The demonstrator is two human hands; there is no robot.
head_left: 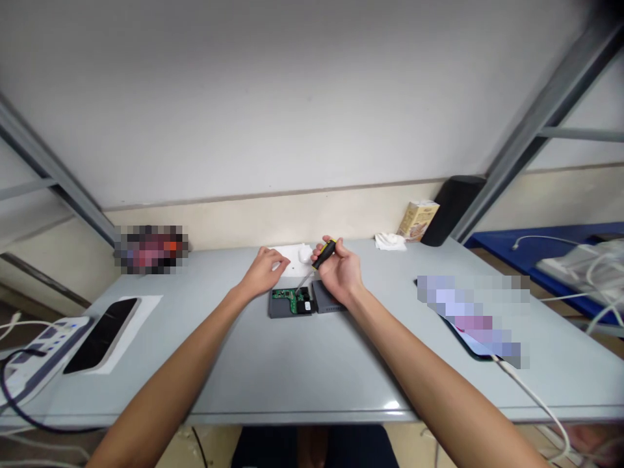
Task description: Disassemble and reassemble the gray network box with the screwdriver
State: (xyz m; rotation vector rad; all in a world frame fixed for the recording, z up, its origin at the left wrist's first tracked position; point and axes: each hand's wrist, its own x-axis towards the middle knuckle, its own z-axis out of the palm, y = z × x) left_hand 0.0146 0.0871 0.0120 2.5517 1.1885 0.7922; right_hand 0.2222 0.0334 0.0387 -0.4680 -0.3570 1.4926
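Note:
My right hand [341, 270] grips the black and yellow handle of a screwdriver [324, 255]. Its thin shaft slants down and left to a green circuit board [294, 301]. This board sits in an opened dark grey casing [279, 312]. Another dark grey casing part [327, 304] lies directly to its right, partly under my right hand. My left hand [264, 272] hovers or rests just behind the board at the edge of a white paper [294, 272], thumb and fingertips pinched together; anything between them is too small to see. A tiny dark speck lies on the paper.
A white rounded object [305, 253] sits on the paper. At the back right are crumpled tissue [390, 242], a small carton [418, 221] and a black cylinder [453, 209]. A phone [102, 335] and power strip [43, 354] lie left; a cabled device [463, 331] lies right.

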